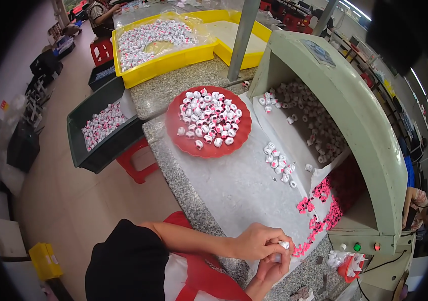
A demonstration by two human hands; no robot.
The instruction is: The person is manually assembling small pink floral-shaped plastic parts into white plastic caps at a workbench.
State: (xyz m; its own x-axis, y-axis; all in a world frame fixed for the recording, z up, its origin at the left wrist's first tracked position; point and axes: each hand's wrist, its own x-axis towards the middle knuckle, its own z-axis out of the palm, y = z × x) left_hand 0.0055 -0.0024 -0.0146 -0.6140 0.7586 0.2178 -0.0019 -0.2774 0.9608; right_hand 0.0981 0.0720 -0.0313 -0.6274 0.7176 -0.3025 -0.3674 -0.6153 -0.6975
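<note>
My left hand [260, 242] reaches in from the left, with its fingers closed in a pinch at a small white rounded piece [284, 245]. Just below, my right hand [272, 268] is closed against the left fingertips; what lies within its fingers is mostly hidden. Both hands are over the near end of the pale sheet [214, 185] covering the worktop. Beside them, small bright pink pieces with dark spots [316, 226] are scattered. Farther up the sheet lies a loose group of small white and pink pieces [280, 164].
A red scalloped plate [175, 138] holds many white pieces. The green arched machine [392, 150] stands at right, with pieces inside. Behind are yellow trays [174, 67]; a dark bin [77, 145] and red stool [136, 168] stand left. A red cup [345, 273] sits near the machine's buttons.
</note>
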